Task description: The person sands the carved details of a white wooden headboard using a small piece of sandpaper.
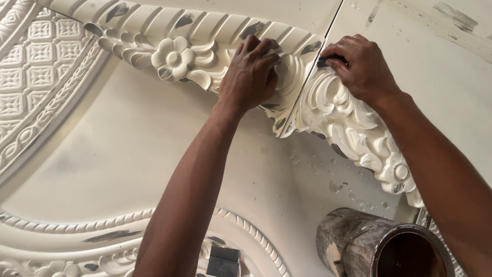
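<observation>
A white carved plaster moulding (179, 54) with a flower and leaf scrolls runs across the top and turns down to the right at a corner joint (297, 102). My left hand (249, 74) presses on the moulding just left of the joint, fingers curled over its upper edge. Just right of the joint, my right hand (361, 66) is closed on a small dark tool (325, 61) whose tip touches the seam. The right section of the moulding (359, 133) continues toward the lower right.
A worn dark cylindrical can (382, 246), open at its mouth, stands at the lower right. A small grey scraper blade (223, 261) lies at the bottom centre. Patterned plaster panels (36, 66) fill the left, and a rope-edged curved border (102, 225) crosses the bottom.
</observation>
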